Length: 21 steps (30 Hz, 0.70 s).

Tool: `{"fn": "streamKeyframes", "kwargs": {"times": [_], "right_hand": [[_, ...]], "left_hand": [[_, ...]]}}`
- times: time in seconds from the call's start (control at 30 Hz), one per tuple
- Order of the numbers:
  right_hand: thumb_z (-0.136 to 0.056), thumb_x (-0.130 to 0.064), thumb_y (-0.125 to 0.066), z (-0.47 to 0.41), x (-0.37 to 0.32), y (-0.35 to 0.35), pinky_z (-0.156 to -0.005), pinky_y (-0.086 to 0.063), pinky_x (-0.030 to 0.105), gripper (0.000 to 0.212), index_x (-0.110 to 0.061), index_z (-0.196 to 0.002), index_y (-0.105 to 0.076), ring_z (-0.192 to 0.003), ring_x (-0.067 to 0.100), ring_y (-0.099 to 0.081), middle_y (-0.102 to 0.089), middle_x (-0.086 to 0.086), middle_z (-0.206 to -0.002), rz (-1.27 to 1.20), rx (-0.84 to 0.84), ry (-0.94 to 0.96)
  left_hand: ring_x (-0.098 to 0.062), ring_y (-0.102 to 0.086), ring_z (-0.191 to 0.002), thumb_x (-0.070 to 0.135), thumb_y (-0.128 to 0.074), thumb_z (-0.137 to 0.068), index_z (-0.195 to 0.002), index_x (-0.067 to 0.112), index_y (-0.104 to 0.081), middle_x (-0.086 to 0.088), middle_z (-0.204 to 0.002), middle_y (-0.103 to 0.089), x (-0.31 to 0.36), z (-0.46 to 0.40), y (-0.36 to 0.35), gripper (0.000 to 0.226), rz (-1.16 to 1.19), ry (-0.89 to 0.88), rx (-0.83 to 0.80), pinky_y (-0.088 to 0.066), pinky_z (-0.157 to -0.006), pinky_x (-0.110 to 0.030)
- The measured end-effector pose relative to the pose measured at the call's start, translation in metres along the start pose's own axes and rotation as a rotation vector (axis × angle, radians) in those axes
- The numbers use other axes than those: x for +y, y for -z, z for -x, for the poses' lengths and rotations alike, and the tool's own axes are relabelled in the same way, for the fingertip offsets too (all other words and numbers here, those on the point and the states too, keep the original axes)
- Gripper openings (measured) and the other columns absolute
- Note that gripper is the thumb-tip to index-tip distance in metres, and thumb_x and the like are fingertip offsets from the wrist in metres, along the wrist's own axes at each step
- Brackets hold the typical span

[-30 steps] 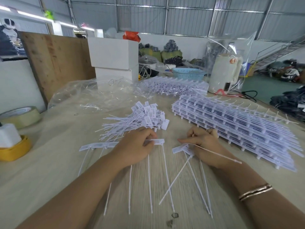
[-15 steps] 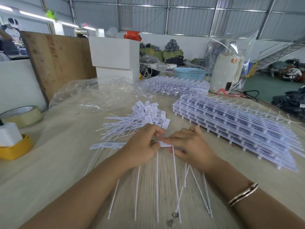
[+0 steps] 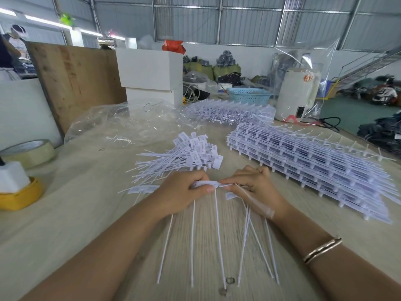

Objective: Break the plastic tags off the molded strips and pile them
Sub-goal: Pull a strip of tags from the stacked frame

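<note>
My left hand grips a white molded strip near its right end; the strip runs left along the table and its thin tails hang toward me. My right hand pinches the strip's end tag right against the left thumb, and also holds several loose tags whose tails fan out below it. A pile of broken-off tags lies just beyond my hands. A thick stack of whole strips lies to the right.
More strips and a crumpled clear plastic bag lie further back. A tape roll and a yellow holder sit at the left. White boxes, a blue basket and a white appliance stand behind.
My right hand came in from the right with its loose tags and closed on the end of the strip beside my left hand. The strip's free left end has shifted right.
</note>
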State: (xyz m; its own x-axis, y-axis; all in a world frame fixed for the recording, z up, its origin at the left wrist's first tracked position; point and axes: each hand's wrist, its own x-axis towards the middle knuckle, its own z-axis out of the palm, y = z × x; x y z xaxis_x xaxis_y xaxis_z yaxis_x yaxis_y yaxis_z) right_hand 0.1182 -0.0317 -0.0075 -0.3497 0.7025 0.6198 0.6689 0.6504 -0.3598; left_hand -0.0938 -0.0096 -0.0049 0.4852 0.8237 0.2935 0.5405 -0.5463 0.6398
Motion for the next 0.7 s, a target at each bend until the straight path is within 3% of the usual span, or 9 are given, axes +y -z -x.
{"fn": "streamKeyframes", "kwargs": {"times": [0.1,0.17,0.27,0.33,0.4,0.53,0.63,0.7], "right_hand": [[-0.086,-0.025,-0.064,-0.001,0.003,0.001,-0.083,-0.026,0.043,0.013,-0.023,-0.094,-0.075,-0.083,0.013,-0.056,-0.067,-0.012,-0.075,-0.056,-0.04,-0.047],[-0.083,-0.035,-0.06,-0.002,0.002,0.002,-0.083,-0.031,0.042,0.024,-0.017,-0.085,-0.077,-0.08,0.001,-0.052,-0.062,-0.021,-0.066,-0.164,-0.054,-0.113],[-0.084,-0.031,-0.06,-0.003,0.0,0.002,-0.077,-0.035,0.041,0.02,-0.035,-0.067,-0.071,-0.072,0.0,-0.054,-0.065,-0.019,-0.064,-0.319,-0.028,-0.213],[-0.085,-0.028,-0.06,-0.004,-0.001,0.003,-0.077,-0.032,0.038,0.025,-0.036,-0.062,-0.065,-0.066,-0.004,-0.054,-0.063,-0.025,-0.064,-0.347,-0.005,-0.246],[-0.083,-0.034,-0.057,-0.006,-0.002,0.004,-0.072,-0.036,0.029,0.022,-0.028,-0.063,-0.065,-0.064,-0.003,-0.052,-0.062,-0.024,-0.064,-0.405,0.038,-0.271],[-0.09,-0.015,-0.057,-0.004,-0.004,0.0,-0.065,-0.042,0.012,0.03,-0.02,-0.062,-0.064,-0.069,-0.001,-0.057,-0.066,-0.018,-0.073,-0.586,0.106,-0.335],[-0.094,-0.03,-0.053,-0.001,0.006,0.007,-0.072,-0.044,0.022,0.03,-0.015,-0.07,-0.061,-0.079,0.004,-0.058,-0.062,-0.013,-0.078,-0.657,0.276,-0.453],[-0.096,-0.03,-0.05,0.001,0.024,0.017,-0.077,-0.039,0.026,0.03,-0.008,-0.079,-0.061,-0.079,0.005,-0.053,-0.059,-0.013,-0.077,-0.528,0.313,-0.49]], "left_hand": [[-0.003,-0.039,-0.051,0.036,-0.062,-0.087,-0.076,0.027,-0.059,0.012,-0.056,-0.044,0.0,0.0,-0.001,0.014,0.006,-0.018,0.01,-0.029,-0.051,-0.016],[-0.003,-0.041,-0.055,0.034,-0.063,-0.087,-0.078,0.029,-0.058,0.011,-0.059,-0.046,0.002,0.001,-0.001,0.012,-0.043,-0.056,0.035,-0.029,-0.054,-0.018],[-0.003,-0.042,-0.059,0.031,-0.063,-0.088,-0.076,0.033,-0.054,0.01,-0.061,-0.048,0.007,0.0,-0.001,0.015,-0.07,-0.119,0.087,-0.029,-0.055,-0.016],[-0.002,-0.043,-0.058,0.03,-0.062,-0.089,-0.076,0.035,-0.053,0.014,-0.061,-0.049,0.011,-0.001,-0.001,0.016,-0.025,-0.125,0.098,-0.031,-0.054,-0.014],[-0.001,-0.044,-0.058,0.03,-0.061,-0.09,-0.079,0.032,-0.055,0.018,-0.062,-0.05,0.013,-0.002,-0.001,0.013,-0.001,-0.123,0.105,-0.031,-0.054,-0.014],[-0.002,-0.042,-0.059,0.031,-0.06,-0.09,-0.084,0.022,-0.059,0.01,-0.066,-0.049,0.015,-0.005,-0.002,0.012,0.023,-0.121,0.117,-0.028,-0.055,-0.018],[-0.005,-0.042,-0.06,0.029,-0.061,-0.09,-0.076,0.034,-0.053,0.009,-0.064,-0.049,0.011,-0.001,-0.001,0.018,-0.019,-0.166,0.081,-0.028,-0.056,-0.017],[-0.006,-0.044,-0.062,0.032,-0.059,-0.09,-0.08,0.031,-0.056,0.006,-0.068,-0.053,0.007,0.002,0.0,0.011,-0.027,-0.14,0.062,-0.03,-0.057,-0.018]]}}
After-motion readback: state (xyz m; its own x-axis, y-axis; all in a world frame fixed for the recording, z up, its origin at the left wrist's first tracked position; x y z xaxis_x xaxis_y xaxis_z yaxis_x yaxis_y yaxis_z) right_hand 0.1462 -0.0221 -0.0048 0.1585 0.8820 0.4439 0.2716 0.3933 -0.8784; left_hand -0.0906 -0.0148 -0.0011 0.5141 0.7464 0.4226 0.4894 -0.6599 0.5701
